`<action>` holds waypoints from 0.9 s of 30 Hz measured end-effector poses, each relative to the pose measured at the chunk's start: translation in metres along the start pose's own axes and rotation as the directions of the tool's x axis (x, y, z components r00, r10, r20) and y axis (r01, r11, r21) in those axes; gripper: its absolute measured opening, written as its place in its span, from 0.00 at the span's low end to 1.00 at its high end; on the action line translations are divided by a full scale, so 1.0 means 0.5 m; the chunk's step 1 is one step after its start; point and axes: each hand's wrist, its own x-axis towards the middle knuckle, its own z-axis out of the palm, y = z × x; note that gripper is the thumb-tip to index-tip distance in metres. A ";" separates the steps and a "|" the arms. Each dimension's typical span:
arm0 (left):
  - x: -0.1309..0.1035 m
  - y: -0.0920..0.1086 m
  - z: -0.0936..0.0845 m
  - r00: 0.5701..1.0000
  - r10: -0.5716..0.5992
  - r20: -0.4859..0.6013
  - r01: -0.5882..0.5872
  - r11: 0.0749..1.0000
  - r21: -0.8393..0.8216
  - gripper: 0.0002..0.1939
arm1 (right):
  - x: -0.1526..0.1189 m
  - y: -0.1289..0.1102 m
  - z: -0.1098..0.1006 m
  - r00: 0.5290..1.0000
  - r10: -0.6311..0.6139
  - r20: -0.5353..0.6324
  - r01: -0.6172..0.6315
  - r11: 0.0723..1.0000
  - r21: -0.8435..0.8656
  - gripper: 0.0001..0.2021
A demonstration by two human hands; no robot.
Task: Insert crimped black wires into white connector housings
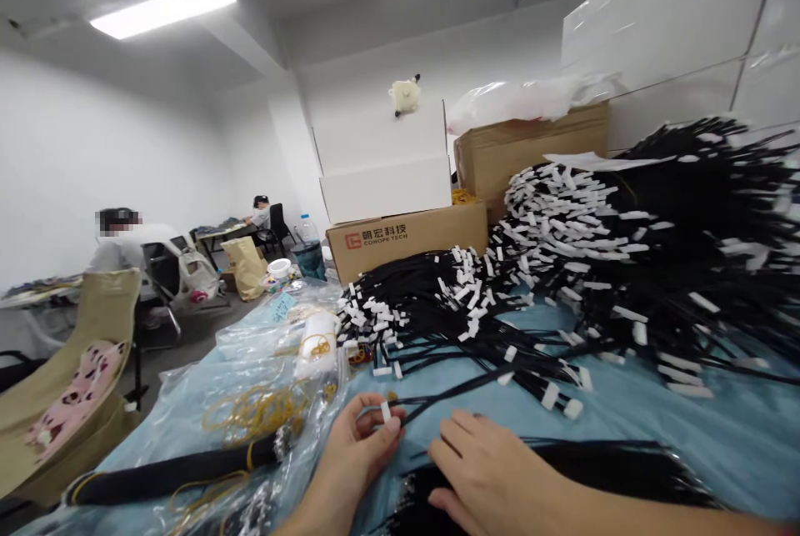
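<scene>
Between the thumb and fingers of my left hand (356,457) is the white connector (386,412) of a black cable (447,392), which runs back toward the cable pile. My right hand (478,465) is over a bundle of black cables (616,461) at the front of the blue-covered table. Its fingers are bent, with the thumb apart from them and nothing visible in between. Behind both hands lies a loose heap of black cables (412,286) with white connectors.
A much taller cable stack (687,211) rises at right. Yellow rubber bands (262,413) and a banded black bundle (168,469) lie on clear plastic at left. A cardboard box (406,237) stands behind. Two people sit farther back; a khaki chair (106,315) is beside the table.
</scene>
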 end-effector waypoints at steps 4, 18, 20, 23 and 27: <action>-0.012 -0.008 -0.004 1.000 0.006 0.026 -0.008 0.998 0.067 0.28 | -0.011 0.006 0.055 0.998 0.001 -0.059 0.001 0.999 0.033 0.08; -0.040 -0.009 0.003 0.999 -0.043 -0.033 0.045 0.996 0.082 0.18 | -0.022 -0.008 -0.024 0.993 -0.116 -0.003 0.113 0.962 0.249 0.18; -0.043 -0.010 0.005 0.999 -0.046 -0.004 0.046 0.995 0.091 0.18 | -0.016 0.006 -0.017 0.999 0.038 0.016 -0.041 0.958 0.284 0.12; -0.043 -0.013 0.006 0.999 -0.047 0.016 0.045 0.994 0.097 0.17 | -0.006 0.028 -0.005 0.978 0.203 0.050 -0.207 0.918 0.339 0.06; -0.041 -0.014 0.004 0.999 -0.035 0.018 0.032 0.993 0.115 0.16 | -0.004 0.038 -0.001 0.954 0.287 0.084 -0.297 0.878 0.376 0.06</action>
